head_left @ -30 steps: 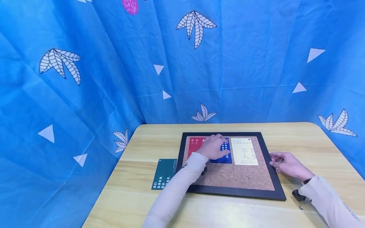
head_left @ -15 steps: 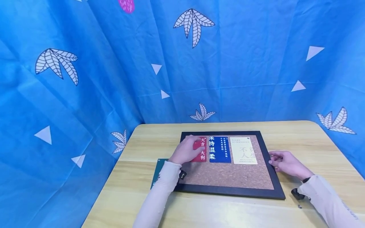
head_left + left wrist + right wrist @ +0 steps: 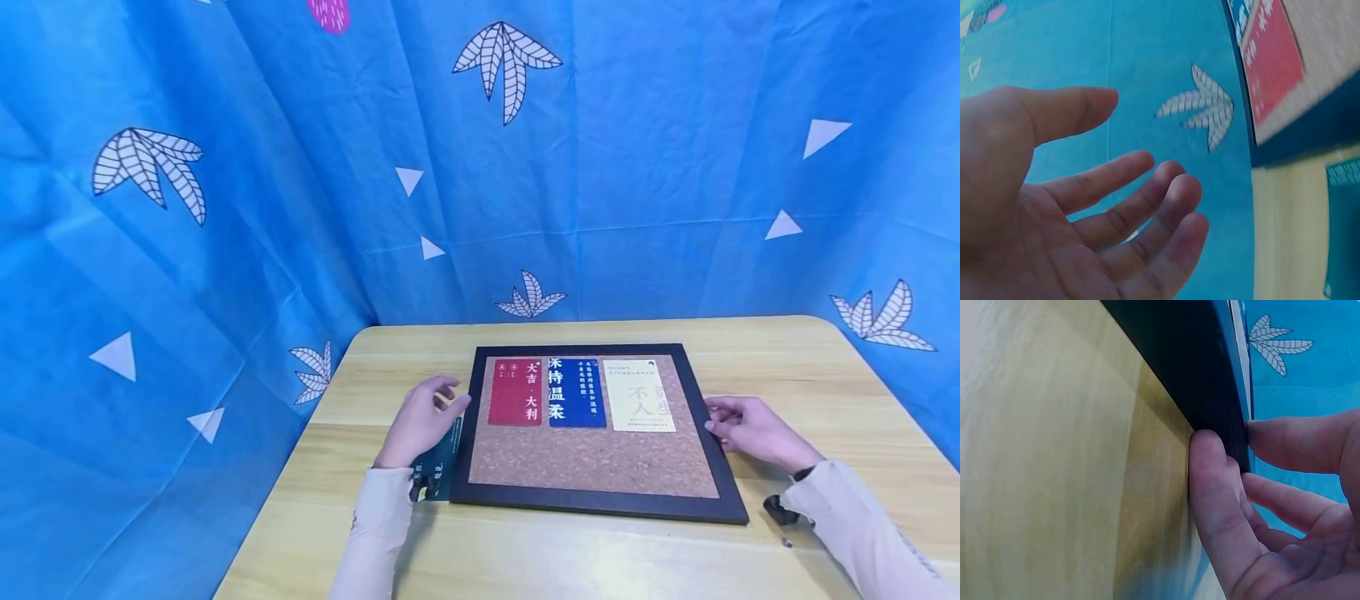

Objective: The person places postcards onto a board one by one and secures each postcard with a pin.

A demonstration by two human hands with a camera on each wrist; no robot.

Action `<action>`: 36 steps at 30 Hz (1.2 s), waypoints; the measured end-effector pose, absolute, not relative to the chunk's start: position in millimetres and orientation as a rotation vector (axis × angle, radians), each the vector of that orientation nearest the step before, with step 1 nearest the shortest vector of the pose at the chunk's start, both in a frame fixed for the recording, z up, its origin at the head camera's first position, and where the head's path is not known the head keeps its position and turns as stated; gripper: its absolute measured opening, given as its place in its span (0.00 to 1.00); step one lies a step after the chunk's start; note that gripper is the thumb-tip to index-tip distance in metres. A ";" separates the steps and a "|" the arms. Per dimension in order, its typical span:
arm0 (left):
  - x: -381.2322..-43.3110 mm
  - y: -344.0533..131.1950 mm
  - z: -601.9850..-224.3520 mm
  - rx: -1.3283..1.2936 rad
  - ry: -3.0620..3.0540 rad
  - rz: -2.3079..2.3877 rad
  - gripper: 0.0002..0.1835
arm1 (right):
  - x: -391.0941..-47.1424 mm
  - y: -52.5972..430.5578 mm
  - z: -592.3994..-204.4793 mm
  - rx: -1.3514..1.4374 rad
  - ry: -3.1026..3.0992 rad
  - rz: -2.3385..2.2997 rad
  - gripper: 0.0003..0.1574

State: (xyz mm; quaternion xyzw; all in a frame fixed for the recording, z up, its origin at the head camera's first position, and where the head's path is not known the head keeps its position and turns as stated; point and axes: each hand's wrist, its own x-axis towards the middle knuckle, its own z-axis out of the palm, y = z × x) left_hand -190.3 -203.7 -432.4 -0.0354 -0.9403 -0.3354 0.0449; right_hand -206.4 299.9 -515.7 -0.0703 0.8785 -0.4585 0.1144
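A black-framed cork board [image 3: 592,462] lies on the table. Along its upper half, a red card [image 3: 514,404], a blue card [image 3: 587,393] and a cream card [image 3: 622,412] sit in a row. My left hand [image 3: 416,425] is just left of the board, over a green card [image 3: 442,467] that it partly covers. Its fingers are spread and loosely bent in the left wrist view, with nothing between them. My right hand [image 3: 753,432] holds the board's right edge, thumb on the upper side and fingers [image 3: 1216,494] against the outer side.
The wooden table [image 3: 570,554] stretches around the board. A blue patterned curtain [image 3: 645,167] hangs behind it and on the left. One tiny dark object [image 3: 787,542] lies near my right sleeve. Black wrist cameras hang below both wrists.
My left hand has moved left from above the blue card, past the red one, to the green card beside the board. The right hand has stayed at the board's edge.
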 end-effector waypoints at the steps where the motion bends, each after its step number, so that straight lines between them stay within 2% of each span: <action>1: -187.6 -208.8 -433.2 -0.089 -2.865 -1.027 0.24 | -206.6 300.0 -516.1 -0.207 2.578 -1.344 0.36; 6: -174.6 -233.5 -439.0 -0.003 -2.844 -1.049 0.23 | -207.2 300.0 -517.1 -0.213 2.581 -1.351 0.36; 16: -157.9 -265.6 -458.4 0.182 -2.865 -1.101 0.27 | -208.2 299.3 -517.3 -0.209 2.572 -1.335 0.35; 25: -153.8 -267.6 -467.0 0.379 -3.015 -0.927 0.32 | -206.2 299.4 -513.9 -0.191 2.571 -1.337 0.34; 36: -153.0 -258.9 -478.8 0.361 -3.135 -0.739 0.37 | -205.8 297.9 -512.5 -0.180 2.567 -1.337 0.35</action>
